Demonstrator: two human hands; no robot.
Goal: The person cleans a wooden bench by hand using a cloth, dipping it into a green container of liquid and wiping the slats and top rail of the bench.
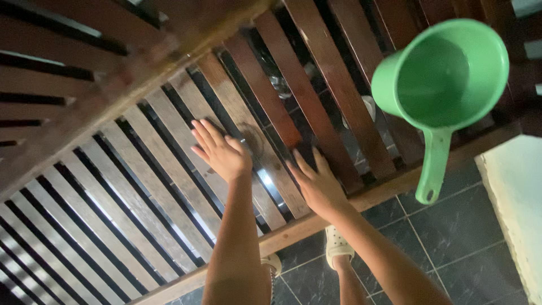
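My left hand [220,151] lies flat, fingers apart, on a wet brown wooden slat of a slatted platform [141,186]. To its right, my right hand [317,183] presses flat on a neighbouring slat close to the platform's front rail, fingers spread. Neither hand holds anything. A green plastic dipper with a long handle [443,85] rests on the slats at the upper right, its open mouth turned towards me and its handle hanging past the front rail.
Dark grey floor tiles [451,226] lie beyond the platform's front rail. My feet in pale shoes [337,244] stand on them. A pale slab [516,192] sits at the right edge. Dim objects show through the gaps between slats.
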